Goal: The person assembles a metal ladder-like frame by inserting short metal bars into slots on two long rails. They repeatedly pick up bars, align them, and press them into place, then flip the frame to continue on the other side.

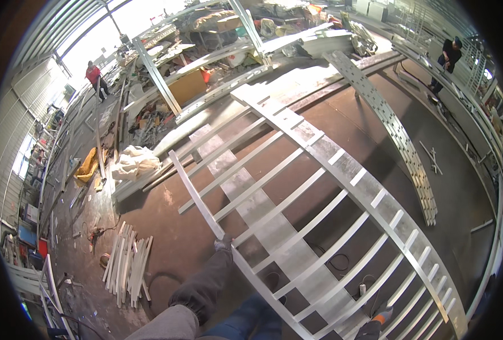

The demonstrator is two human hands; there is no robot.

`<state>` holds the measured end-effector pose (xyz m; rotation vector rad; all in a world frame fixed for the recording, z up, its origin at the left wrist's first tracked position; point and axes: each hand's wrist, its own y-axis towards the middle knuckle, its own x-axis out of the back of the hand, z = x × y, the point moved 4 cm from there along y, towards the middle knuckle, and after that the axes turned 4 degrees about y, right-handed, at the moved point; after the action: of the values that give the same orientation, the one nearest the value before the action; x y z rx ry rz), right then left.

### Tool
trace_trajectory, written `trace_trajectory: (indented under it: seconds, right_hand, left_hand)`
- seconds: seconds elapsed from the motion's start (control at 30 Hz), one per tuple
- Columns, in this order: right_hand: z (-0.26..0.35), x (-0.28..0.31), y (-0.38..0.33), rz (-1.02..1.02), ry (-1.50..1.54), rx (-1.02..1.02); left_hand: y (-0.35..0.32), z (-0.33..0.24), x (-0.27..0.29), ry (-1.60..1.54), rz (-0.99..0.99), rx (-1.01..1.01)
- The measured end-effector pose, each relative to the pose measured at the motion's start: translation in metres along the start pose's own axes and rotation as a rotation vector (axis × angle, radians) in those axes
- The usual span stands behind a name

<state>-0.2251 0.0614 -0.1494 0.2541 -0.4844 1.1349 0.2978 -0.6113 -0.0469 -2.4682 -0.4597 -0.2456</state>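
A large silver metal frame, built like a ladder with two long rails and many crossbars, spans the middle of the view. Its near rail (197,195) runs down toward me. My left hand (223,243), in a grey glove, is closed around that rail close to one of the crossbars (265,211). Down at the lower right, my right hand (383,314), gloved in grey with an orange part, is beside the lower crossbars. Its fingers are too small and partly hidden to read. A small white cylinder (363,289) shows between crossbars near it.
Loose metal strips (128,266) lie heaped on the brown surface at left. A perforated curved beam (384,107) stands beyond the frame. Behind are a white sack (137,162), a yellow bag (86,164) and piled scrap (206,39). Two people (94,77) (448,56) stand farther off.
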Motion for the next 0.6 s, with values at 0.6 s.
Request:
trace_trajectory:
  seconds: [0.6]
  right_hand:
    - [0.081,0.269,-0.272,0.199,-0.490,0.193]
  left_hand:
    - [0.036,0.049,0.363,-0.004,0.258,-0.095]
